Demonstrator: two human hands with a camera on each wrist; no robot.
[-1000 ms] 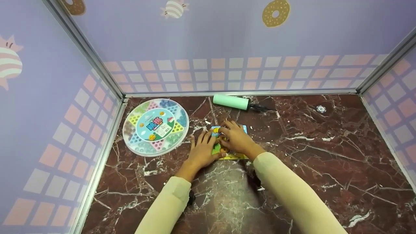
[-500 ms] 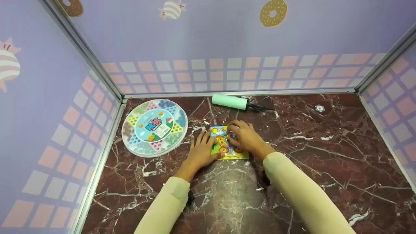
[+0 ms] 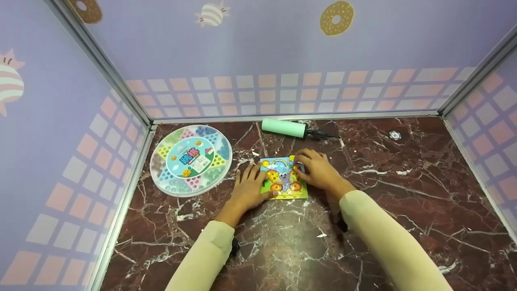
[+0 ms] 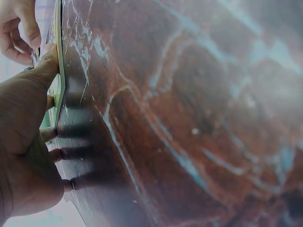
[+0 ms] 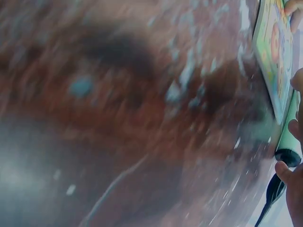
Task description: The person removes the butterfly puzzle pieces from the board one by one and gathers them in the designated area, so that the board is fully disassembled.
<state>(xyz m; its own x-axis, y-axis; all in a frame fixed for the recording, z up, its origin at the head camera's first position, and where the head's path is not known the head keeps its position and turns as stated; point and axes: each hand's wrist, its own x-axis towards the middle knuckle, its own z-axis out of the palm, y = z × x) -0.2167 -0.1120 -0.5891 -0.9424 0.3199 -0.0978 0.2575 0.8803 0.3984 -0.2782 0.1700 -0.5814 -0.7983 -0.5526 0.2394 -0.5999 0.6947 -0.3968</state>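
Note:
A small square picture puzzle (image 3: 285, 186) with a cartoon butterfly, rainbow and sun lies flat on the marbled surface between both hands. My left hand (image 3: 249, 190) rests along its left side with fingers spread. Its thumb lies on the near edge, as the left wrist view also shows with the hand (image 4: 26, 118) side-on. My right hand (image 3: 319, 170) is at the puzzle's right side, its bent fingertips touching the upper right part and hiding it. In the right wrist view the fingers (image 5: 284, 171) stand apart. A small yellow patch shows by the index fingertip; whether it is a loose piece is unclear.
A round Chinese checkers set (image 3: 191, 160) with marbles under a clear cover lies to the left. Behind the puzzle is a mint-green hand pump (image 3: 284, 127) with a black end. A round chip (image 3: 395, 135) lies far right. Patterned walls (image 3: 258, 52) enclose the back and sides.
My right hand has moved right across the puzzle, from its middle to its right side, uncovering the butterfly picture. The left hand stays in place on the left edge.

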